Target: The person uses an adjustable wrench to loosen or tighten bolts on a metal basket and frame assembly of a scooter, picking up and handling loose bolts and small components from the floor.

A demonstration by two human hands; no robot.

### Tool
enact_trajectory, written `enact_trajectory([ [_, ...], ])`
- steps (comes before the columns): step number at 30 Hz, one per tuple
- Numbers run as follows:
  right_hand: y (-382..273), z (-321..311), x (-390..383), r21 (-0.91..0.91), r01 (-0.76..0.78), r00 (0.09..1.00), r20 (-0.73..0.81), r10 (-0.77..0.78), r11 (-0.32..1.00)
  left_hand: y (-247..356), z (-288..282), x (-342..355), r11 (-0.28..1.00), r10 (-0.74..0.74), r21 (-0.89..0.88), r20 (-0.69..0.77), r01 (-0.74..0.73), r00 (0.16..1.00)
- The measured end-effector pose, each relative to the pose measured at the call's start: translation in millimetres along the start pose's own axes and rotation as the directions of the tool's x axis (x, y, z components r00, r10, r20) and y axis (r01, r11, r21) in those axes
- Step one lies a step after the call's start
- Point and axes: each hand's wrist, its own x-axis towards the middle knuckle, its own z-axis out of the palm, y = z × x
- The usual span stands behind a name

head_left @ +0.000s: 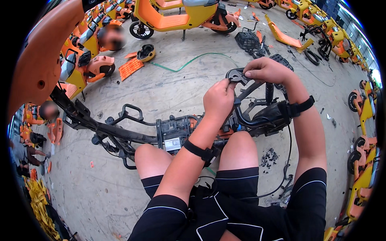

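A stripped scooter frame (116, 131) of black tubes lies across in front of my legs. At its rear, my right hand (266, 70) grips a metal adjustable wrench (240, 77). The wrench's jaws sit by the upper bend of the black tube loop (229, 74). My left hand (219, 97) is closed in a pinch at the jaws, its fingertips touching the wrench end or a small part there; I cannot make out which. Below both hands are the bent rear tube (241, 117) and the rear wheel (268, 113).
Yellow and orange scooters (173, 18) surround the floor. A yellow helmet (146, 53) and orange panel (130, 69) lie ahead near a green strap (173, 70). Small black pieces (268, 158) and a cable (288, 160) lie at right. Another person (32, 154) is far left.
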Motion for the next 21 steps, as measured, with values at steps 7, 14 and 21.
enact_trajectory([
  [7, -4, 9, -6, 0.079, -0.047, 0.998, 0.051, 0.044, 0.996, -2, -3, -2, 1.000, 0.006, -0.002, -0.014, -0.006, 1.000],
  [14, -3, 11, -27, -0.255, 0.032, 0.998, -0.045, -0.045, 0.966, -1, 2, -2, 0.999, 0.032, 0.003, -0.003, -0.032, 0.999],
  [21, -21, 26, -40, -0.583, -0.027, 0.989, -0.135, -0.065, 0.812, -30, 10, 3, 0.991, -0.040, -0.123, 0.056, 0.047, 0.998],
])
